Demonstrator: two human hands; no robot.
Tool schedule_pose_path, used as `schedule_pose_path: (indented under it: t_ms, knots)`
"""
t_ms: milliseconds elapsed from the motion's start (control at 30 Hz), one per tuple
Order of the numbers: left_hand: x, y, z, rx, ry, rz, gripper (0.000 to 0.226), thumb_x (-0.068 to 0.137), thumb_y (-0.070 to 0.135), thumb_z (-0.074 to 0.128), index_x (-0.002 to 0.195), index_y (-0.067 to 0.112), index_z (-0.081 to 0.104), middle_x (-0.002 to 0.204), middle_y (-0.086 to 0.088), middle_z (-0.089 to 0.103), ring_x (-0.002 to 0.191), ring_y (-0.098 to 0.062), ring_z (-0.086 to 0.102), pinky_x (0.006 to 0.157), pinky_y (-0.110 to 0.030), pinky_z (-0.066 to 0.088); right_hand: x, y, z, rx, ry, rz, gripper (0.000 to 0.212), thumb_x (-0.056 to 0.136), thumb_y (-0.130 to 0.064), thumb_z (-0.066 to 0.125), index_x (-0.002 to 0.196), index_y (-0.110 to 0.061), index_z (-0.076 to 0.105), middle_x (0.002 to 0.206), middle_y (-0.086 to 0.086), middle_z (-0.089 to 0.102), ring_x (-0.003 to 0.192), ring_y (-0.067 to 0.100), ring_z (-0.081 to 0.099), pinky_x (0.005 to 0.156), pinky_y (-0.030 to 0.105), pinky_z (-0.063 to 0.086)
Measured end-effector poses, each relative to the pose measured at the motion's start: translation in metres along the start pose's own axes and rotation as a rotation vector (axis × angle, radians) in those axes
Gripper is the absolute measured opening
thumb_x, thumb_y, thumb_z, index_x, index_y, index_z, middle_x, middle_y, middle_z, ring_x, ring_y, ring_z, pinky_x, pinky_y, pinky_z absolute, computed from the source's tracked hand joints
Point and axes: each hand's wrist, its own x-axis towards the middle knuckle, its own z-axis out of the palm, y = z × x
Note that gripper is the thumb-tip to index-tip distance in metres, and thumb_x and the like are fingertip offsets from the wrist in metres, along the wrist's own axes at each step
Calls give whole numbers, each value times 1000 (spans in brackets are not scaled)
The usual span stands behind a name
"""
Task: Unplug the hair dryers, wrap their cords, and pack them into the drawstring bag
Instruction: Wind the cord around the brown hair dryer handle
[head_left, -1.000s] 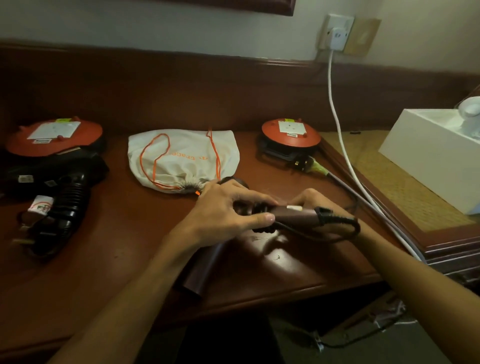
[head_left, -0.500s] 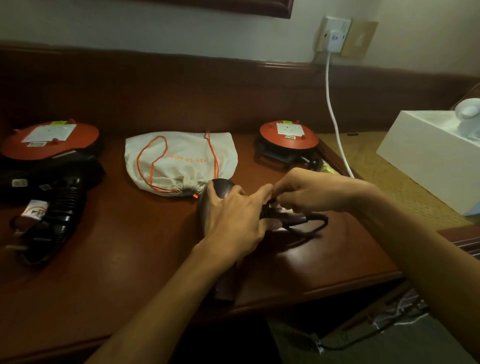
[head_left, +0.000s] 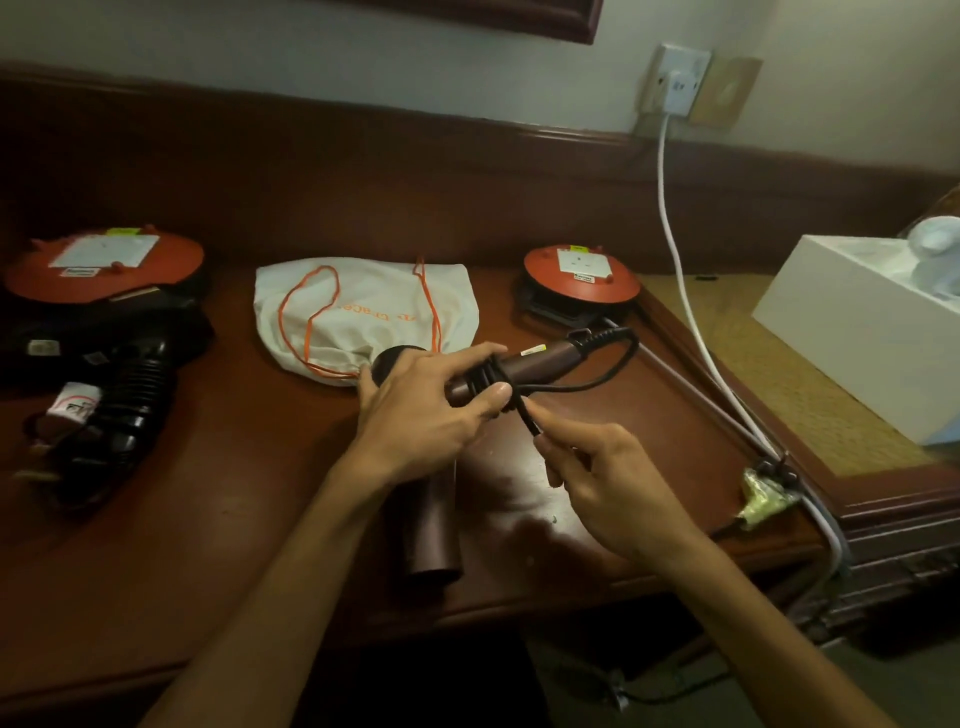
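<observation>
The right hand (head_left: 613, 488) pinches the black cord (head_left: 524, 413) between thumb and fingertips, just beside the left hand (head_left: 426, 410), whose fingers curl around the brown hair dryer (head_left: 524, 364) at its cord-wrapped handle, thumb pressed on the coils. The dryer's barrel points toward the desk (head_left: 234, 493) edge. Behind lies the drawstring bag (head_left: 374, 312), seemingly closed. A black hair dryer (head_left: 124, 415) rests far left.

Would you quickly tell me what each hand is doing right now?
Left hand: closed on the brown hair dryer.
Right hand: pinching its black cord.
</observation>
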Motion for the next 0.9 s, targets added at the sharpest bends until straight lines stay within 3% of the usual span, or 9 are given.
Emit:
schedule_pose_path:
  t_ms: [133, 200, 267, 367, 533, 600, 667, 767, 900]
  knots:
    - [-3, 1, -3, -97, 61, 7, 58, 71, 83, 43, 121, 60, 59, 106, 19, 69, 120, -10, 54, 112, -62, 22, 6, 10, 6, -164, 20, -102, 50, 102, -16, 53, 145, -42, 50, 81, 0, 63, 68, 21, 56, 63, 45, 50]
    - [-5, 1, -1, -100, 127, 16, 59, 72, 86, 44, 118, 57, 63, 102, 19, 70, 115, -10, 58, 109, -59, 30, 9, 10, 3, -125, 43, -98, 41, 101, -17, 57, 138, -37, 60, 77, 1, 65, 67, 20, 59, 64, 42, 52]
    - [-7, 0, 0, -113, 190, 30, 54, 74, 84, 47, 116, 55, 65, 97, 18, 70, 110, -12, 60, 106, -58, 36, 11, 11, -1, -35, 44, -33, 20, 100, -25, 60, 112, -24, 77, 65, -1, 65, 59, 18, 59, 62, 42, 52]
    - [-10, -5, -2, -184, 227, 39, 49, 77, 80, 50, 119, 58, 61, 93, 24, 63, 107, -13, 60, 102, -56, 43, 7, 18, -3, 59, -107, 124, 51, 96, -53, 51, 69, -14, 71, 49, 3, 55, 44, 21, 48, 50, 38, 42]
    - [-6, -15, -3, -280, 92, 102, 45, 78, 80, 55, 119, 61, 61, 102, 15, 70, 102, -15, 66, 95, -56, 50, 23, 31, -23, 76, -353, 223, 57, 93, -56, 55, 69, -5, 61, 59, 5, 46, 54, 20, 37, 53, 31, 31]
    - [-6, -15, -5, -249, 50, 133, 43, 78, 76, 57, 118, 61, 62, 101, 19, 67, 105, -9, 60, 96, -54, 48, 40, 32, -27, 95, -357, 155, 36, 93, -44, 65, 84, -9, 68, 70, 0, 60, 61, 18, 53, 60, 32, 42]
    - [-7, -14, -7, -186, 23, 180, 42, 76, 74, 58, 116, 61, 63, 99, 21, 65, 107, -1, 54, 99, -51, 44, 59, 29, -32, 142, -417, 161, 9, 94, -18, 70, 100, -23, 67, 85, -8, 69, 74, -2, 64, 69, 20, 50]
    - [-9, -8, -9, -43, -66, 226, 42, 75, 74, 60, 115, 60, 65, 95, 31, 55, 104, 14, 43, 110, -48, 30, 92, 38, -36, -68, -562, 185, 10, 90, -9, 71, 84, -16, 70, 71, -4, 70, 63, 0, 59, 62, 28, 48]
    - [-10, 1, -5, 188, -167, 267, 52, 78, 79, 57, 126, 60, 57, 105, 20, 51, 117, 3, 44, 122, -52, 7, 112, 34, -47, -194, -644, 183, 24, 84, -20, 79, 67, -9, 66, 60, -1, 57, 57, 10, 48, 58, 31, 38]
